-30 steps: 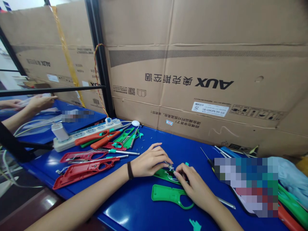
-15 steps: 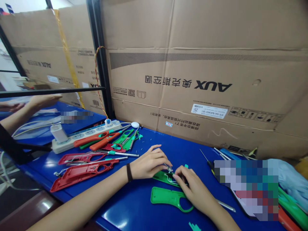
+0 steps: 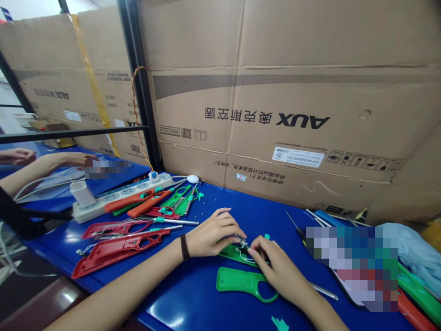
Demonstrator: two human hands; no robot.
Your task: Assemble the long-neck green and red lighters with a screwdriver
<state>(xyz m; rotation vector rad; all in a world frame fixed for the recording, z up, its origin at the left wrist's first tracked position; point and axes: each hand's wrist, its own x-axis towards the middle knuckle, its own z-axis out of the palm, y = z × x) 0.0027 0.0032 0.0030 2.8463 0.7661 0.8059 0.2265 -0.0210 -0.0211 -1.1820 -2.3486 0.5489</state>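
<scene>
My left hand is closed in a pinch on a small, partly clear part with white wires. Facing it, the thumb and fingertips of my right hand press together at the same part; what they grip is mostly hidden. Beneath both hands lies a green lighter shell half with thin white wires in it. A second green shell half with a finger loop rests on the table, nearer to me. From behind my right wrist sticks out a metal tube.
Red lighter shells, orange-handled lighters and a white power strip are on the left. A screwdriver and a blurred-out item lie to the right. Cardboard stands behind. Another person's hands are beyond the black frame.
My hands keep nearly the same pose at the small part. Beyond the frame, the other person's hand has come down towards the blurred item. The view has shifted slightly.
</scene>
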